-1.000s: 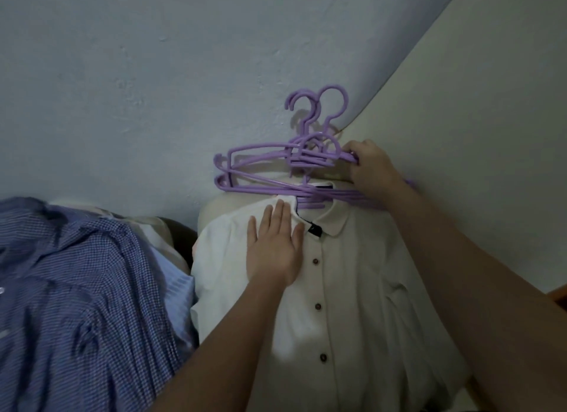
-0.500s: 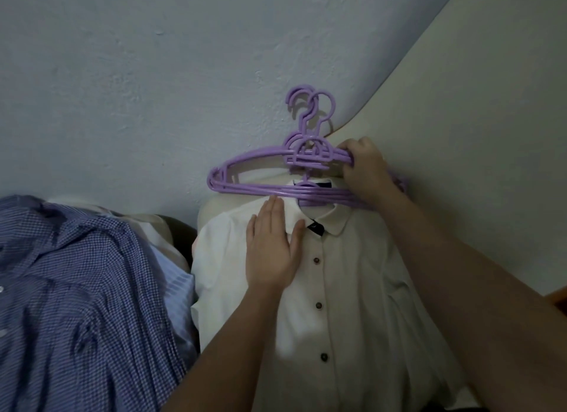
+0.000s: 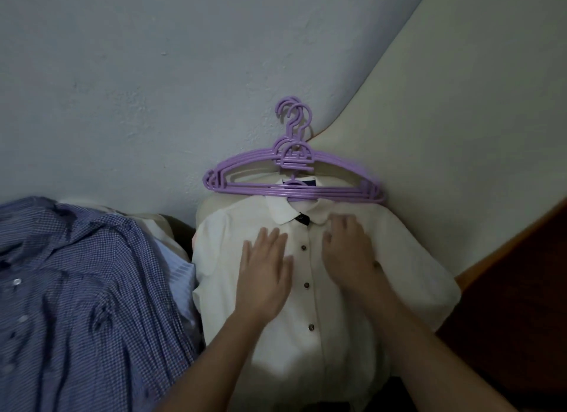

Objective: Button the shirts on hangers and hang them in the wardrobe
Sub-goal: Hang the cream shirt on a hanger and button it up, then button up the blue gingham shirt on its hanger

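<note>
Change, right hand: the right hand has let go of the hangers and come down onto the white shirt, right of its button row.
Change, left hand: the left hand has slid from the shirt's collar down to the chest, left of the button row.
Change, hangers: no longer held, they lie in a neat purple stack just above the shirt's collar, hooks pointing away from it.
Left fingers: straight and spread, palm flat on the cloth, grasping nothing.
Right fingers: bent, tips on the cloth just below the collar; blurred, so I cannot tell whether they pinch fabric or only press.
White shirt: lies face up between both forearms. The visible buttons look fastened.
Meaning for task: probably smoothing or checking the front, with the spare hangers parked. Hanging is not yet done.
Hanger in shirt: a small purple arc shows in the collar opening. It may be this shirt's own hanger.
Blue shirt: a checked heap just left of the white shirt, apparently not yet hung.
Containers: no wardrobe can be identified. The brown wooden panel to the right of the white shirt could be furniture, and nothing shows inside it.
</note>
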